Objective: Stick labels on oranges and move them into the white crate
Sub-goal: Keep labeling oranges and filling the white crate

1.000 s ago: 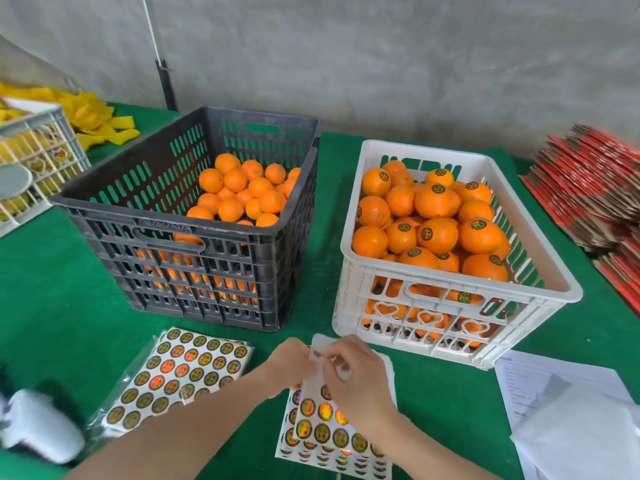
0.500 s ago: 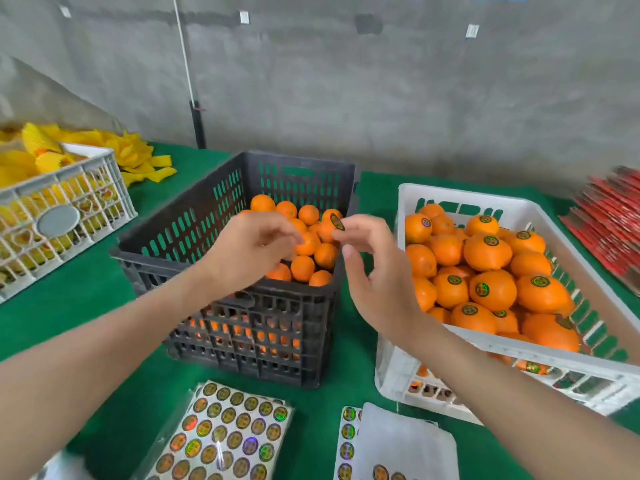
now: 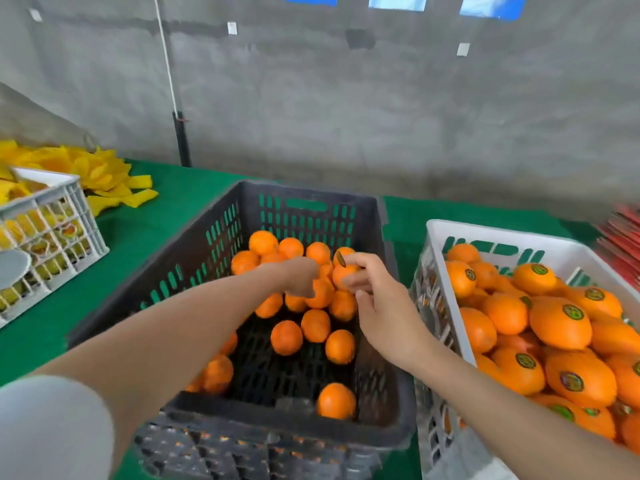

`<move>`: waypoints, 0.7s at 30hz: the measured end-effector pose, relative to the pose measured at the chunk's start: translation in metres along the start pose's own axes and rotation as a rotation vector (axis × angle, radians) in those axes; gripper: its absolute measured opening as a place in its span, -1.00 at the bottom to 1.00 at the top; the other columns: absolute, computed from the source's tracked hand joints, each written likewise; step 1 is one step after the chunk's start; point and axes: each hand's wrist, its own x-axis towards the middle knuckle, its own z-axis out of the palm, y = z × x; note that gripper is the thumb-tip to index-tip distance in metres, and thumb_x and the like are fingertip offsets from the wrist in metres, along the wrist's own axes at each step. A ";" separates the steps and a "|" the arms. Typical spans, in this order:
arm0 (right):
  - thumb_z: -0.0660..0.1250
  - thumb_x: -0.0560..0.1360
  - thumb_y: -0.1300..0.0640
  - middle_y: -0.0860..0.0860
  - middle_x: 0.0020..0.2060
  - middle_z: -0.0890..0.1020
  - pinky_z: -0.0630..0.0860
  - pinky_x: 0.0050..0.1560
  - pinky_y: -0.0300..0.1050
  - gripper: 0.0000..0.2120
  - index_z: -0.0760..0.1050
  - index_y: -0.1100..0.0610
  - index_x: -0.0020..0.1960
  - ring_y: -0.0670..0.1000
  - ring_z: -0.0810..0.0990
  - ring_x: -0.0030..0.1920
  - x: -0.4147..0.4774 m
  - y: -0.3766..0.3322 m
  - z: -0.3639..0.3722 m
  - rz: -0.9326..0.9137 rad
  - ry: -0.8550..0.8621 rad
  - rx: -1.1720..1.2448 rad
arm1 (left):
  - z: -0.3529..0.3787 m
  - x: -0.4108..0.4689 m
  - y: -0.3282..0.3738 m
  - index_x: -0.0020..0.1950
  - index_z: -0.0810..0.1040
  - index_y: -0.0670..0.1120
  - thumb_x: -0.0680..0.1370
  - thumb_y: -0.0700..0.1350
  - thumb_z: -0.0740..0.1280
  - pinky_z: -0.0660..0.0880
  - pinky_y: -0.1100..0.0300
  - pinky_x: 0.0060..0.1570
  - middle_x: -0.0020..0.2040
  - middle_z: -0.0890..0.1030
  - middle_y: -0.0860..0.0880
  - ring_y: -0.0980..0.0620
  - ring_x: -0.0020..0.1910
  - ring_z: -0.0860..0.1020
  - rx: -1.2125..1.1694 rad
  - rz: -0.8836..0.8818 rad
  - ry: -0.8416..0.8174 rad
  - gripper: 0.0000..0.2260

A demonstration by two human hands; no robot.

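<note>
right grip [image 3: 377, 306]: thumb and forefinger pinch one round label [image 3: 341, 259], held edge-on above the far pile in the dark crate [image 3: 304, 190].
left grip [image 3: 298, 276]: fingers bent down onto the bare oranges [image 3: 286, 337], just beside the label; whether they have closed round one, i cannot tell.
white crate [image 3: 485, 230]: close on the right of the dark one on the green counter [image 3: 138, 230], heaped with labelled oranges [image 3: 560, 322].
risk, label: held by so small a pinch, the sticky face could fold onto a fingertip or crease, and would then sit wrinkled or lift off the peel.
risk, pile: pulling one fruit from the heap may send its neighbours rolling down to the bare part of the crate floor.
risk, drop-off: the white crate looks full near its rim, so an orange set on top could roll off.
risk, mix-up: an orange carried across unlabelled would be hard to spot among the rest.
writing, labels: round, green rim, yellow middle with a dark mark; no words readable.
writing, white crate: green letter-like shapes on the far wall; too blurred to read.
</note>
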 end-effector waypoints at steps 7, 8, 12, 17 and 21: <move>0.09 0.59 0.30 -0.09 0.13 0.47 0.47 0.12 -0.15 -0.54 0.16 -0.09 0.40 -0.11 0.45 0.11 0.001 0.007 0.003 0.015 -0.058 -0.069 | 0.047 0.075 -0.001 0.35 0.37 -0.23 0.56 -0.16 0.30 0.42 0.00 0.24 0.29 0.46 -0.19 -0.20 0.29 0.41 0.044 -0.025 -0.085 -0.62; 0.10 0.59 0.28 -0.10 0.12 0.47 0.48 0.12 -0.13 -0.55 0.16 -0.09 0.39 -0.10 0.45 0.11 0.002 0.007 0.003 0.015 -0.058 -0.075 | 0.051 0.079 -0.001 0.34 0.37 -0.26 0.56 -0.17 0.30 0.42 -0.03 0.24 0.28 0.47 -0.23 -0.23 0.29 0.42 0.010 -0.039 -0.067 -0.62; 0.11 0.58 0.30 -0.14 0.05 0.44 0.49 0.06 -0.22 -0.54 0.17 -0.10 0.37 -0.13 0.46 0.06 0.003 0.007 0.002 0.048 -0.062 -0.043 | 0.048 0.075 -0.004 0.30 0.38 -0.16 0.49 -0.15 0.39 0.52 0.00 0.13 0.19 0.53 -0.17 -0.16 0.15 0.53 -0.302 -0.130 0.005 -0.59; 0.09 0.60 0.30 -0.06 0.07 0.49 0.47 0.02 -0.24 -0.62 0.24 -0.02 0.34 -0.10 0.48 0.05 0.002 0.008 0.002 0.056 -0.014 -0.005 | 0.018 0.039 -0.012 0.25 0.27 0.04 0.41 -0.31 0.45 0.59 0.02 0.04 0.09 0.55 -0.14 -0.13 0.09 0.58 -0.818 -0.124 -0.032 -0.45; 0.14 0.59 0.29 -0.06 0.01 0.52 0.44 -0.03 -0.39 -0.72 0.32 -0.01 0.20 -0.13 0.49 0.02 0.001 0.005 -0.001 0.080 0.059 0.109 | -0.005 -0.015 -0.007 0.35 0.34 0.01 0.42 -0.46 0.39 0.62 0.11 -0.10 0.06 0.56 -0.16 -0.05 -0.05 0.62 -1.251 -0.022 0.045 -0.39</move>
